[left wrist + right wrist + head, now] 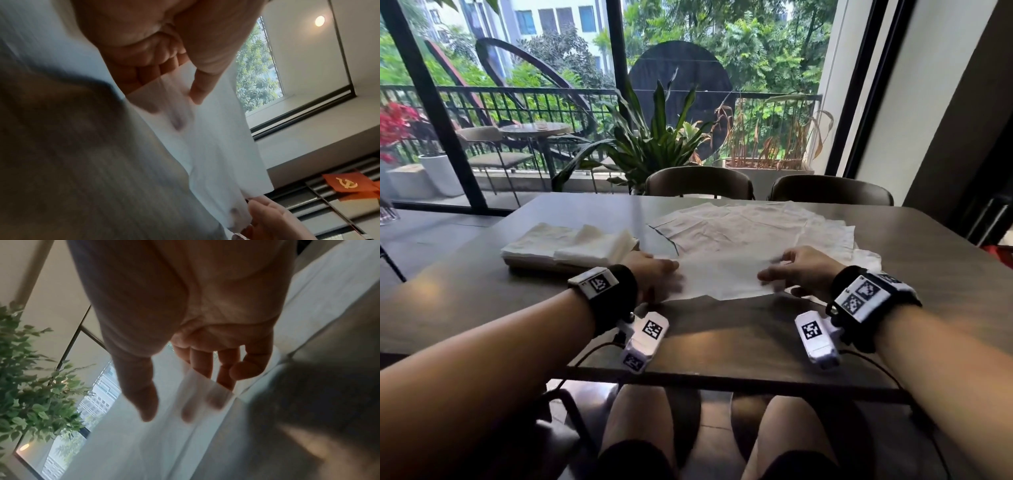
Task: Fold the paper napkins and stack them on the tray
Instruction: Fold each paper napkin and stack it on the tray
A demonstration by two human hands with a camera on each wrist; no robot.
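A thin white napkin [726, 277] is held just above the table between my two hands. My left hand [661, 274] pinches its left edge; in the left wrist view the thumb lies on top and the fingers show through the paper [222, 146]. My right hand [791, 270] holds the right edge, with its fingers behind the sheet [144, 443] and the thumb in front. A pile of unfolded napkins [756, 226] is spread over the middle of the table. At the left, folded napkins [571, 243] are stacked on a flat tray [534, 269].
The dark table [722, 335] has its near edge just behind my wrists. Two chairs [698, 181] [832, 190] stand at the far side. A leafy plant [654, 144] and a large window are beyond them.
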